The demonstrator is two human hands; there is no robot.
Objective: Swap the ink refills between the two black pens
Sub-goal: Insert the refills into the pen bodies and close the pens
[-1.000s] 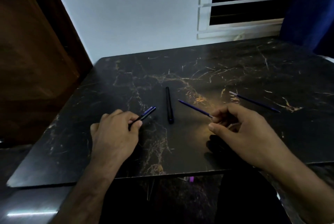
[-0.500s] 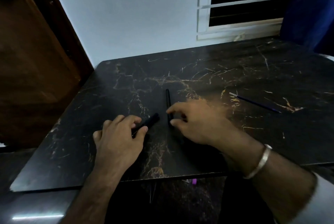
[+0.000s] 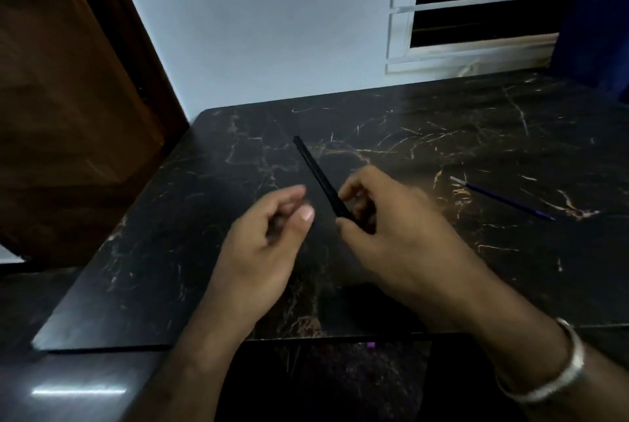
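Observation:
My right hand [image 3: 391, 234] grips the lower end of a black pen barrel [image 3: 316, 173], which points up and to the left above the dark marble table [image 3: 493, 122]. A small purple spot shows between this hand's fingers; what it belongs to is unclear. Just left of the barrel, my left hand [image 3: 265, 244] hovers with its fingers loosely curled and its thumb out. A dark gap sits inside the curl, and whether something is held there is hidden. A blue ink refill [image 3: 503, 200] with a silver tip lies on the table to the right. The second pen is not in sight.
The table's near edge [image 3: 306, 340] runs just below my wrists. A wooden door [image 3: 68, 115] stands to the left, and a white wall with a window [image 3: 476, 23] is behind. A metal bangle [image 3: 558, 377] circles my right wrist.
My right hand has picked the black pen barrel off the table and tilted it up-left. My left hand has lifted and moved right; the pen part it held no longer shows.

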